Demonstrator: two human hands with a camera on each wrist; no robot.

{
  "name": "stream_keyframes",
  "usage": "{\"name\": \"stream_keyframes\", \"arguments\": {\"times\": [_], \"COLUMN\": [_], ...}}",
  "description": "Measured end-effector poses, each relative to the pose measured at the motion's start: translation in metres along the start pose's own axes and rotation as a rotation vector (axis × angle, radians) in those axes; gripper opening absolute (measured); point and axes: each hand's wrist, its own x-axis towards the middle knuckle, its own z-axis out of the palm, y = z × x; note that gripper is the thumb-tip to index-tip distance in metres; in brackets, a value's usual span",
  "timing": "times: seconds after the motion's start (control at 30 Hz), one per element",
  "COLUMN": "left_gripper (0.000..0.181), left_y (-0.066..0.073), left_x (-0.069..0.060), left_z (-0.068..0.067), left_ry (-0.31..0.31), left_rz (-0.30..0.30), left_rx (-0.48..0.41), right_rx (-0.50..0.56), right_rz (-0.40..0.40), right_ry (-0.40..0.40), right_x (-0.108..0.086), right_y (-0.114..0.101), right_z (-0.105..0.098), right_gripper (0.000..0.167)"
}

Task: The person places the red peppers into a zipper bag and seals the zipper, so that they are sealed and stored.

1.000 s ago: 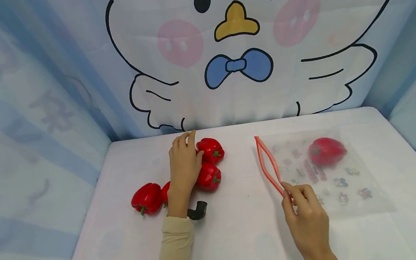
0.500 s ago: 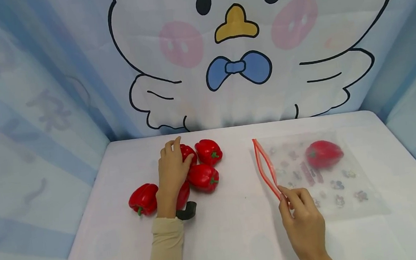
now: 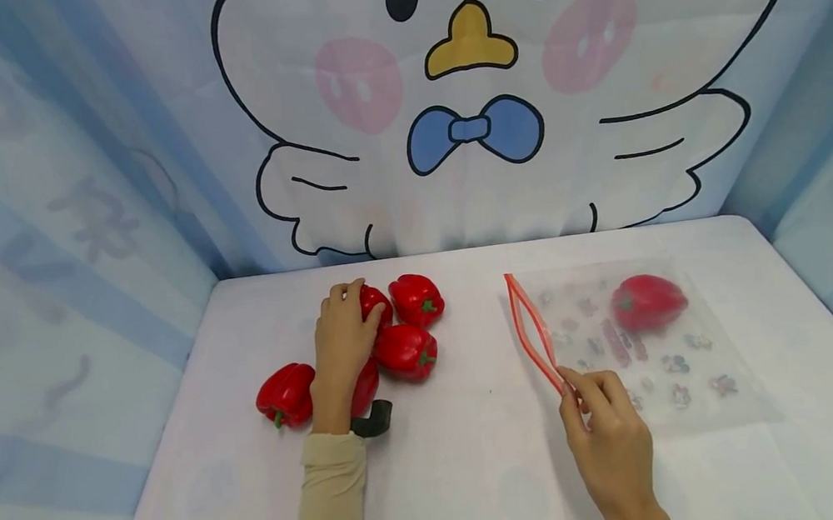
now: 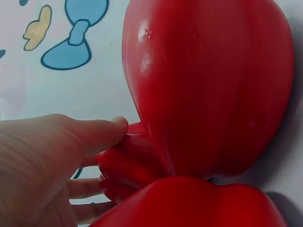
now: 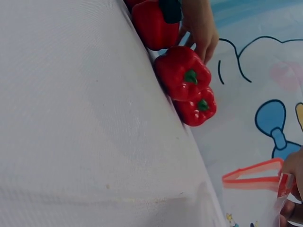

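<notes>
My left hand (image 3: 341, 338) grips a red bell pepper (image 3: 376, 301) at the back of the table; in the left wrist view the thumb lies on that pepper (image 4: 128, 165) and the other fingers reach behind it. Beside it sit two more red bell peppers, one at the back (image 3: 418, 303) and one nearer (image 3: 406, 351). On the right, my right hand (image 3: 610, 442) pinches the red zip edge of a clear printed zip bag (image 3: 670, 390), whose mouth gapes to the left. Inside the bag lies a red bell pepper (image 3: 648, 302).
Another red bell pepper (image 3: 286, 395) lies left of my left wrist. One more pepper (image 3: 365, 389) is partly hidden by that wrist, near a black wrist-worn piece (image 3: 373, 421). A printed cloth backdrop (image 3: 485, 195) rises behind the white table (image 3: 475, 472).
My left hand has shifted left from its spot one second ago, uncovering the pepper at its fingers. Since half a second ago it has hardly moved. The right hand keeps its pinch on the bag.
</notes>
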Motion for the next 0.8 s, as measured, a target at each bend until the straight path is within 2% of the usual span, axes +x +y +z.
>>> {"name": "stream_keyframes", "arguments": {"times": [0.5, 0.7, 0.8], "left_gripper": [0.06, 0.061, 0.061], "left_y": [-0.003, -0.008, -0.012], "left_x": [-0.002, -0.001, 0.0], "left_z": [-0.009, -0.014, -0.016], "left_ry": [-0.011, 0.068, 0.119], "left_rz": [-0.025, -0.04, -0.051], "left_rx": [-0.08, -0.164, -0.236], "right_rx": [0.008, 0.005, 0.003], "right_rz": [0.0, 0.008, 0.01], "right_ry": [0.022, 0.023, 0.017], "right_x": [0.003, 0.001, 0.001], "right_y": [-0.001, -0.001, -0.001], "right_z": [0.0, 0.0, 0.002], "right_gripper": [0.039, 0.039, 0.038]}}
